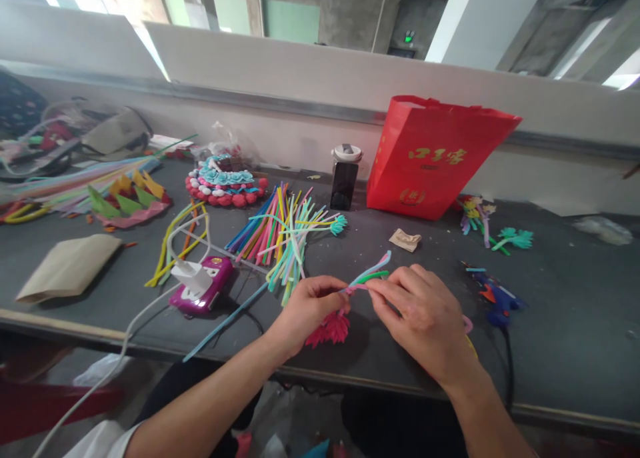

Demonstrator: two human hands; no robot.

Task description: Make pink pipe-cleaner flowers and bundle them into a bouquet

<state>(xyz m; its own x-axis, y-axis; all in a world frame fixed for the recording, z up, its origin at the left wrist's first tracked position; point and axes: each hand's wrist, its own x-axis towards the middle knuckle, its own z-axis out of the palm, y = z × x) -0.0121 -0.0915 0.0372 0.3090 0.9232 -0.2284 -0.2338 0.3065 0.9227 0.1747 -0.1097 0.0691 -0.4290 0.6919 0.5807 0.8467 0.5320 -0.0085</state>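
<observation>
My left hand (317,311) pinches the stems of a pink pipe-cleaner flower (334,329), whose fringed head hangs below the fingers. Light blue, pink and green stem ends (373,271) stick out past the grip toward the upper right. The thumb and fingers of my right hand (420,311) close on a pink pipe cleaner (357,288) that runs across from the stems. A bit of pink and yellow shows behind that wrist. Beyond my left hand lies a spread pile of coloured pipe cleaners (287,238) with a teal flower (339,225) at its edge.
A purple power strip (215,288) with a white charger is at left, near a brown paper packet (70,265). A blue glue gun (500,301) lies at right with its cord over the edge. A red bag (425,158) and a tumbler (345,178) stand at the back.
</observation>
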